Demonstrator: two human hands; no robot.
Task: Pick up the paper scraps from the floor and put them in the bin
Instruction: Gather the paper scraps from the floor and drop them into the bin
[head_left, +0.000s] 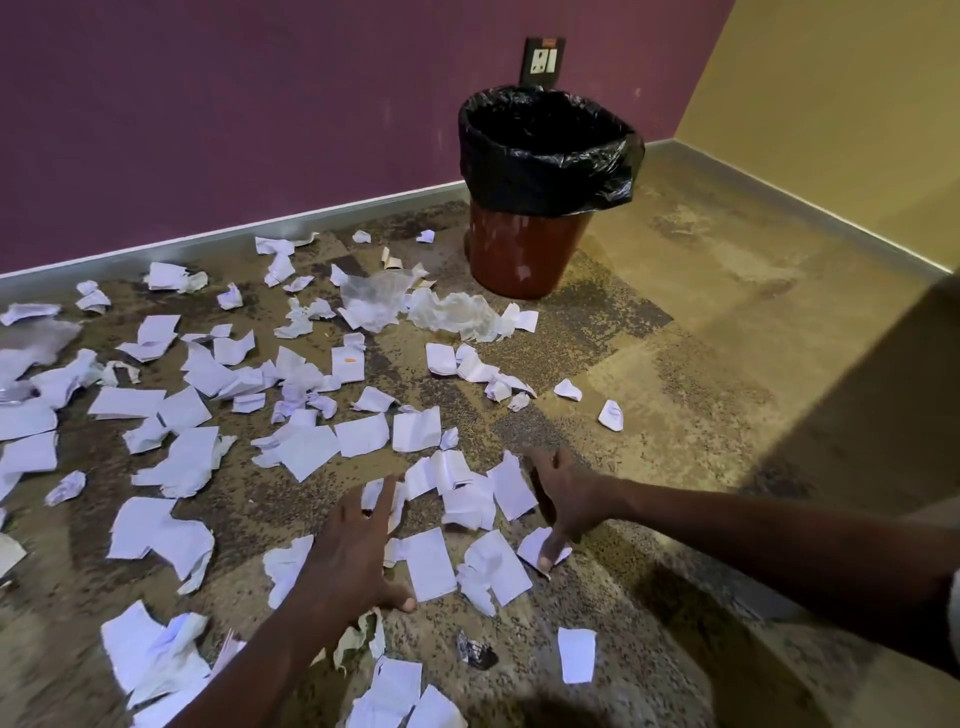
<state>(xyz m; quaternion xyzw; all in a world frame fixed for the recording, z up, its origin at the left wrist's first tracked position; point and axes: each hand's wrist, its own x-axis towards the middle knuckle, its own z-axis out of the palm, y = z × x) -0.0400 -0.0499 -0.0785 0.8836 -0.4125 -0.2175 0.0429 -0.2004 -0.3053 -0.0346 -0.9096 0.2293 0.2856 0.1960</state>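
- Now I am gathering: my left hand (353, 551) and right hand (563, 501), both spread and holding nothing, flank torn white paper scraps (467, 525) at lower centre.
- Next I should scoop them together, then carry them to the black-lined red plastic bin (524, 254), upper centre.

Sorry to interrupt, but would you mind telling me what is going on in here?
A person is clearing torn paper scraps off the floor. Both hands are open and reaching down over the pieces nearest them: left hand, right hand, neither holding anything yet. The lined bin stands upright by the purple wall, and most scraps still lie scattered.
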